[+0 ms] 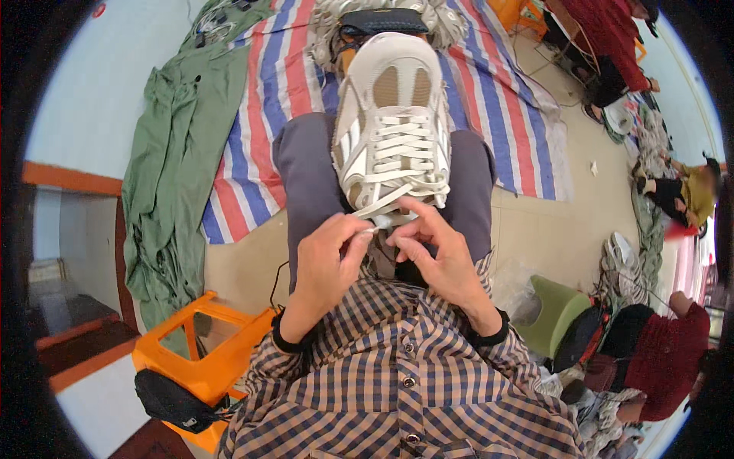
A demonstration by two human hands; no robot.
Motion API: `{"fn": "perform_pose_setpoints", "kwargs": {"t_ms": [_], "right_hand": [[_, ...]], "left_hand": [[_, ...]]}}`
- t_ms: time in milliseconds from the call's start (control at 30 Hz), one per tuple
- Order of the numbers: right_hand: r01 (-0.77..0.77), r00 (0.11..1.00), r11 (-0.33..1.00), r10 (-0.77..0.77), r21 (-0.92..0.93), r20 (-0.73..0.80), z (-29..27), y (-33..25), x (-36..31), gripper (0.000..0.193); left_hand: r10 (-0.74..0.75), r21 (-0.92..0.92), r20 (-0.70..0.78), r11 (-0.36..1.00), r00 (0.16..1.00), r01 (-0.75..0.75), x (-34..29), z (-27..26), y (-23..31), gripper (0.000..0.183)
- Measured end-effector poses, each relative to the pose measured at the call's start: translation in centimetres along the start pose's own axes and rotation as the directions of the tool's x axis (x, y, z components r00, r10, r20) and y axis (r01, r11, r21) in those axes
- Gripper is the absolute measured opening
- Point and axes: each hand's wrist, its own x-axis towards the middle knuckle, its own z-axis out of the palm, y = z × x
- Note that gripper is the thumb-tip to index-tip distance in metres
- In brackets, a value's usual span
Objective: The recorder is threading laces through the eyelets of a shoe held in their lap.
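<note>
A white and beige sneaker (pixel 357 170) rests between my knees, its toe pointing away from me. Its flat off-white shoelace (pixel 403 143) crosses the front in several rows, with loose lengths near the collar. My left hand (pixel 324 258) pinches a pale shoelace end between thumb and forefinger, just below the shoe's collar. Close beside it, my right hand (pixel 439 252) has its fingers curled together, the forefinger raised toward the loose lace. Whatever sits between the right fingertips is too small to make out.
Striped sheeting (pixel 260 115) covers the floor ahead, bearing a pile of shoes (pixel 451 29) and a dark pouch (pixel 382 21). Green cloth (pixel 172 153) lies left, near an orange stool (pixel 229 334) with a black bag (pixel 172 399). Other people (pixel 665 359) sit along the right beside more shoes.
</note>
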Motion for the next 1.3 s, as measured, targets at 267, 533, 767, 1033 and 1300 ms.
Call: {"fn": "perform_pose_setpoints", "kwargs": {"t_ms": [267,533,767,1033,1300], "right_hand": [[0.056,0.998,0.998,-0.056,0.025,0.004,1.0,-0.5,0.8,0.055],[0.026,1.0,1.0,-0.026,-0.006,0.008,1.0,0.0,0.8,0.053],[-0.023,1.0,0.996,0.023,0.081,-0.006,1.2,0.2,1.0,0.052],[-0.005,0.999,0.996,0.002,0.094,0.035,1.1,0.0,1.0,0.055],[0.158,0.987,0.987,-0.159,-0.039,-0.028,2.1,1.4,2.2,0.054]], "left_hand": [[0.042,-0.02,-0.172,0.999,0.984,-0.046,1.9,-1.3,0.3,0.011],[0.084,0.186,-0.221,0.982,0.972,-0.043,3.2,-0.5,0.5,0.008],[0.095,0.284,-0.16,0.958,0.982,-0.047,3.1,-0.5,0.9,0.008],[0.138,0.451,-0.076,0.888,0.987,-0.09,3.8,-1.1,0.9,0.008],[0.192,0.58,0.095,0.787,0.977,-0.211,5.7,-2.3,2.5,0.003]]}}
